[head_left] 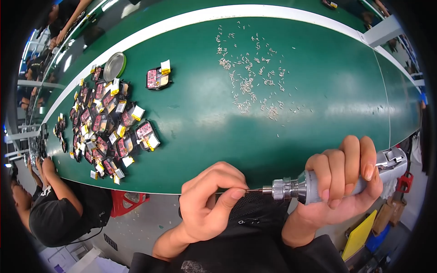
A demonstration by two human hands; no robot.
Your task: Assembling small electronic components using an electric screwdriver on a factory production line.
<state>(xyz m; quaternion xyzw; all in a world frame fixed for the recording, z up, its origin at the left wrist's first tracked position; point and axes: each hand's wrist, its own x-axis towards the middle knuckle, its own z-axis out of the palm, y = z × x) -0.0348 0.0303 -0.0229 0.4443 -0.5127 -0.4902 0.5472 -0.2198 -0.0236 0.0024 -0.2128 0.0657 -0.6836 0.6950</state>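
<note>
My right hand (pixel 344 177) is wrapped round the grey body of an electric screwdriver (pixel 314 185), held sideways at the table's near edge. Its thin bit (pixel 255 190) points left. At the bit's tip, the thumb and forefinger of my left hand (pixel 210 200) are pinched together; whatever is between them is too small to make out. Small silvery screws (pixel 247 85) lie scattered over the far middle of the green table (pixel 195 136). A single black device with a pink-and-beige face and a yellow-white tag (pixel 158 79) lies left of the screws.
Many similar tagged black devices (pixel 101 123) are heaped at the table's left, beside a round metal lid or tin (pixel 114 67). A co-worker in a dark cap (pixel 57 218) sits at the left. A red stool (pixel 129 201) stands below the table edge. A white post (pixel 383 31) rises far right.
</note>
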